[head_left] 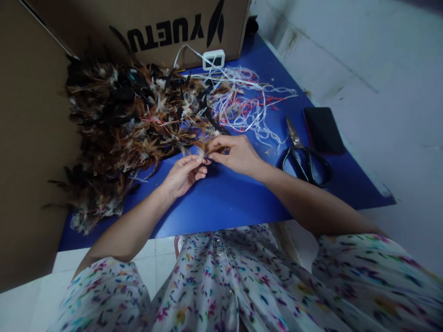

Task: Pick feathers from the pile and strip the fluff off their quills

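My left hand (pixel 187 173) pinches the pale, fluffy base of a small bunch of brown feathers (pixel 201 148) between thumb and fingers. Close against it, my right hand (pixel 236 153) is closed on the brown feather tips of the same bunch. Both hands are just above the front middle of the blue table. Beyond them and to the left spreads a large heap of brown, black and white feathers (pixel 138 120). A tangle of white and red ribbons (pixel 249 103) lies behind my right hand. How many feathers my fingers hold is hidden.
Black-handled scissors (pixel 306 163) lie right of my right forearm, beside a dark phone-like slab (pixel 324 130). A small white device with a screen (pixel 213 60) stands before a cardboard box (pixel 166 34). Cardboard (pixel 31 138) borders the left; a wall (pixel 380 92) borders the right.
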Tool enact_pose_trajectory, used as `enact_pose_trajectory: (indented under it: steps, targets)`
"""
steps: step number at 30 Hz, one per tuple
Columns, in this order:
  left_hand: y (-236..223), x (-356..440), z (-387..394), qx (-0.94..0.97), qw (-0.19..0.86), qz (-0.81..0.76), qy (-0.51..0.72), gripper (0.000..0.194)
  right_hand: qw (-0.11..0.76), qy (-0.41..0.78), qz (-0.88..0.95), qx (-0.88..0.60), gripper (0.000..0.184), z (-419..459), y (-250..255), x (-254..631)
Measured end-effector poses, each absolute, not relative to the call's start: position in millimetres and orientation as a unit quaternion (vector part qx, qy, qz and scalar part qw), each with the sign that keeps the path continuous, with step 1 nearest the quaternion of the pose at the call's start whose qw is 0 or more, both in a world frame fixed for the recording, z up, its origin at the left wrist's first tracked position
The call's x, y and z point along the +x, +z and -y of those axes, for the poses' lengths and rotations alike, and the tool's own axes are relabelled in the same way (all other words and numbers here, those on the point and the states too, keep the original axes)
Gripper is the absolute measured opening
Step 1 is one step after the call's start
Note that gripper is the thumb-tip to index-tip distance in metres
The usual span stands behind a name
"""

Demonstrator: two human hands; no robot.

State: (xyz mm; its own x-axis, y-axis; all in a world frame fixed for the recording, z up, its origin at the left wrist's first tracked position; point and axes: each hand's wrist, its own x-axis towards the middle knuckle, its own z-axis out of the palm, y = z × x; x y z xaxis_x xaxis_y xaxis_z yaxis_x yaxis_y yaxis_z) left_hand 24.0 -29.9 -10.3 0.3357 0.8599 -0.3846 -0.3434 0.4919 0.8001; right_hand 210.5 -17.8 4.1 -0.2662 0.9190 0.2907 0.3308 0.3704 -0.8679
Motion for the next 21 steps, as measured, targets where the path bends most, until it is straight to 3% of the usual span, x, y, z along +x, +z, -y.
enact_pose_trajectory:
  steps: [21]
  targets:
    - [-16.9,15.2,16.1,0.395,0.635,-0.444,0.493,0.014,0.452,0.308,0.718,-0.431,0.008,11.8,15.5,225.1]
